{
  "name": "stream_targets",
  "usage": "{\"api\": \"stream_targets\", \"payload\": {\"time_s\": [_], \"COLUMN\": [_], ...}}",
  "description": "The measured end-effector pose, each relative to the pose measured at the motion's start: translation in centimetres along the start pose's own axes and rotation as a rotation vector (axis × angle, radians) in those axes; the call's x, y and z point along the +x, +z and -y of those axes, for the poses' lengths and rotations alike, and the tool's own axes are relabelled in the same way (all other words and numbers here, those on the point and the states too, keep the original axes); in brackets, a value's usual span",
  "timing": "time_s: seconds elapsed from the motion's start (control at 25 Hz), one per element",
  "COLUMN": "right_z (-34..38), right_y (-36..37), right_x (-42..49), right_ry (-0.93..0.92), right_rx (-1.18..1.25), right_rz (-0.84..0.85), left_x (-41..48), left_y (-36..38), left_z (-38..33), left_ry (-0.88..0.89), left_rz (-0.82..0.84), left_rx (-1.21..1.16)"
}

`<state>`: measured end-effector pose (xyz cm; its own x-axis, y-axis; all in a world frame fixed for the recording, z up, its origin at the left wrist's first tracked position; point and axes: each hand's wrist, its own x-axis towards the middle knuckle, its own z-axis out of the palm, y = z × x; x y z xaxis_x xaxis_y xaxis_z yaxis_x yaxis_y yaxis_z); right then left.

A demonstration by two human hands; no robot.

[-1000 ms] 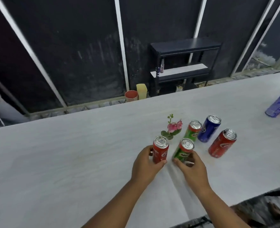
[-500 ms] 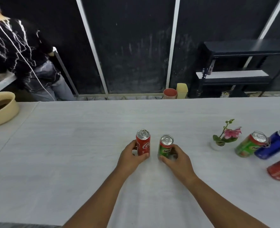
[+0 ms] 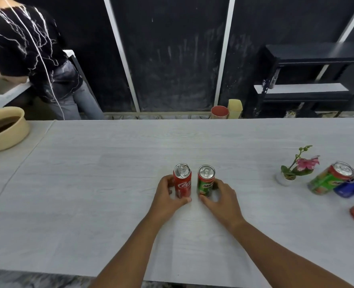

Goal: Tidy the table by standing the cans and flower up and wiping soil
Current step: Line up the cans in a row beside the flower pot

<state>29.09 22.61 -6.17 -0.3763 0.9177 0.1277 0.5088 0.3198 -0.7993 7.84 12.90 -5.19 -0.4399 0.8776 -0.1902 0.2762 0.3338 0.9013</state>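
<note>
Red cola can (image 3: 182, 180) stands in my left hand (image 3: 167, 199); my right hand (image 3: 221, 199) clasps the green Milo can (image 3: 205, 180) upright on pale woodgrain table (image 3: 88, 183).

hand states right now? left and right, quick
Left hand: closed around the upright red can standing on the table.
Right hand: closed around the upright green can beside it.

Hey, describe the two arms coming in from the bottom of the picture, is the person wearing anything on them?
Both are bare: no sleeves show on either forearm up to the frame's lower edge. The left hand and right hand carry no gloves, and no rings, watch, bracelets, cables or markings are visible on the hands or wrists.
</note>
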Motion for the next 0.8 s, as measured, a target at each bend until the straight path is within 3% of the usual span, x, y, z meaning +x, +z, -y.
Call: {"api": "stream_targets", "payload": {"time_s": [0.16,0.8], "right_z": [0.0,-0.7], "right_y": [0.2,1.7], "right_x": [0.3,0.4], "right_ry": [-0.069,-0.158], "right_rx": [-0.095,-0.322], "right_rz": [-0.039,-0.114], "left_x": [0.2,0.0], "left_y": [0.6,-1.6], "left_z": [0.2,1.1], "left_ry": [0.060,0.026], "left_rz": [-0.097,-0.046], "left_rx": [0.073,0.012]}}
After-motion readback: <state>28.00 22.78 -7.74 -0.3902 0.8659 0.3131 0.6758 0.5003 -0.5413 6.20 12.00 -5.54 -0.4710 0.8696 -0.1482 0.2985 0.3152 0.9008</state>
